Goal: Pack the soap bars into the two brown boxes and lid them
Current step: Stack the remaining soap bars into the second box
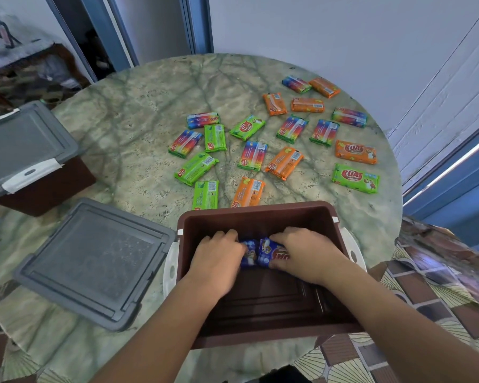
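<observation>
The step in hand was the filling of the first container: both hands were down inside the open brown plastic box with white side latches [260, 214], which stood at the near edge of the round green marbled counter [138, 139]. The left hand [219, 258] and the right hand [304, 254] lay side by side over two blue-wrapped soap bars [256, 252] set against the far wall of the box floor. Each grip was partly closed, the fingers curled down over a bar; the left covered most of its bar, the right held its bar by the near end. Both forearms reached in over the near rim, palms down, wrists roughly level.

Judging by the bare dark floor in the near half of the box, packing had only begun. About twenty green, orange and rainbow-wrapped soap bars [284, 163] lay scattered on the counter beyond the box, well apart from one another. The grey rectangular lid [94, 261] lay flat just left of the box, touching its latch. A second brown box with a grey lid on it [25, 156] sat at the far left edge.

The next move would likely call for releasing the blue bars snug in their row, then reaching over the far rim for the nearest green and orange bars.
</observation>
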Tool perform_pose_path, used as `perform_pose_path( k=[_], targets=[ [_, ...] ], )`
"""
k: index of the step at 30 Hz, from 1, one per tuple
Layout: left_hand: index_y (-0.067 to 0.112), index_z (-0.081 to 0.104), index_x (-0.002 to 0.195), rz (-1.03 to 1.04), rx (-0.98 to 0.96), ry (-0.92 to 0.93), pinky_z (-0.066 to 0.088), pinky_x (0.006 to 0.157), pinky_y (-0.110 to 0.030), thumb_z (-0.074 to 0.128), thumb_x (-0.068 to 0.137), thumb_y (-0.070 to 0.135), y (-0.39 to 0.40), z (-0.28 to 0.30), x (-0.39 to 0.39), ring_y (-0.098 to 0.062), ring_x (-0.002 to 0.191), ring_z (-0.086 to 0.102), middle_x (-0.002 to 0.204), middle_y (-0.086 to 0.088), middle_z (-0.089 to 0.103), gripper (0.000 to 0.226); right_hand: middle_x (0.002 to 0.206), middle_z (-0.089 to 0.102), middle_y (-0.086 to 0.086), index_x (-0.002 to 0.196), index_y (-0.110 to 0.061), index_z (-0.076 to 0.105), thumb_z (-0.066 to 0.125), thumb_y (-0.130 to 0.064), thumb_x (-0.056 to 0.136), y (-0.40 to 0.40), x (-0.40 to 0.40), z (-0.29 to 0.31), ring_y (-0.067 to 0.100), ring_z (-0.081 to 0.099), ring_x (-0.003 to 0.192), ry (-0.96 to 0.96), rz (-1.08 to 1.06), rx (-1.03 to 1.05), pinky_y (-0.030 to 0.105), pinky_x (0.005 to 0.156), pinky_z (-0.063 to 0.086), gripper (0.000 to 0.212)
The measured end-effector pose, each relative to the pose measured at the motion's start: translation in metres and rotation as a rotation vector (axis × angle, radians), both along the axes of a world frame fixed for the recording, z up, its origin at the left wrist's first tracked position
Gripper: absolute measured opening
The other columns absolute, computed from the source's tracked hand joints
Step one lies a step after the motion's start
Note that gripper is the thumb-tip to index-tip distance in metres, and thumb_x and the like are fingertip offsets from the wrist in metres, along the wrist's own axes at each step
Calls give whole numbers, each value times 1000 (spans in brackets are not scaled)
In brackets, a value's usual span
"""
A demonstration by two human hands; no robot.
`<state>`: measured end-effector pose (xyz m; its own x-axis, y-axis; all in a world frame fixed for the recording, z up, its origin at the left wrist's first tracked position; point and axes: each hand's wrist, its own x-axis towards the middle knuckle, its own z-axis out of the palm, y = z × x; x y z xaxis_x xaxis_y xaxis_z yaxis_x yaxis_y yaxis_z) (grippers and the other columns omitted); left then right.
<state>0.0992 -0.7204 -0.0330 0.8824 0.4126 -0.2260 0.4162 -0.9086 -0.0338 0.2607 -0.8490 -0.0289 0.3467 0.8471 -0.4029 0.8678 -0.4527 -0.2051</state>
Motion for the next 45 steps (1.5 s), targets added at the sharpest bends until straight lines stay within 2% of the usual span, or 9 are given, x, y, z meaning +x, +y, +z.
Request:
perform_pose_path(
  k=[2,6,12,15,18,21,26,32,45],
  targets=[
    [28,65,124,1,-1,-1,47,93,-43,59,97,24,0,0,0,-28,114,54,126,-2,54,28,138,51,0,153,-30,42,70,-59,89,-1,-5,1,26,58,122,-19,20,-35,39,92,54,76],
    [28,65,125,3,-4,-4,47,93,-43,59,97,25,-1,0,1,-28,114,54,125,-2,54,29,137,46,6,149,-29,34,71,-47,92,-2,-13,1,31,58,116,-35,41,-33,40,86,54,71],
    [27,63,127,7,-21,1,46,94,-43,60,96,24,-1,2,0,-28,115,53,126,-3,53,31,120,59,10,145,-24,31,50,-59,101,0,-21,3,31,67,98,-146,-49,-115,38,68,51,60],
    [26,62,129,8,-21,0,46,94,-43,61,96,24,-2,3,1,-29,116,53,127,-4,53,33,124,53,10,146,-25,33,50,-35,104,1,-19,8,32,61,105,-149,31,-87,40,73,52,46],
    [25,61,129,7,-20,1,46,93,-43,62,95,23,-1,4,1,-29,116,53,127,-4,52,34,132,33,10,143,-37,36,64,-3,88,-3,-7,14,32,40,119,-70,220,-231,43,93,52,71],
    [25,61,128,7,-23,2,46,92,-42,63,95,23,-1,5,1,-28,115,53,127,-3,52,33,135,23,10,143,-43,34,67,9,80,-3,-4,15,33,33,122,-102,283,-339,44,95,50,88],
    [25,60,131,3,-33,3,46,93,-43,64,94,26,-1,5,2,-28,116,53,128,-3,52,36,151,31,16,155,-32,30,71,-14,89,1,-9,13,37,37,134,-337,287,-308,48,102,41,80],
    [24,59,132,-4,-18,9,47,93,-43,65,94,28,-1,4,2,-29,116,53,128,-4,52,39,135,54,8,139,-18,58,64,-67,88,2,-11,9,30,50,124,-370,100,-224,43,101,41,70],
    [26,58,136,-34,20,21,45,95,-43,60,99,29,-2,3,4,-28,116,54,129,-4,52,38,129,60,6,144,-20,52,70,-41,95,8,-16,4,29,62,114,-312,165,-20,39,85,52,56]
  ],
)
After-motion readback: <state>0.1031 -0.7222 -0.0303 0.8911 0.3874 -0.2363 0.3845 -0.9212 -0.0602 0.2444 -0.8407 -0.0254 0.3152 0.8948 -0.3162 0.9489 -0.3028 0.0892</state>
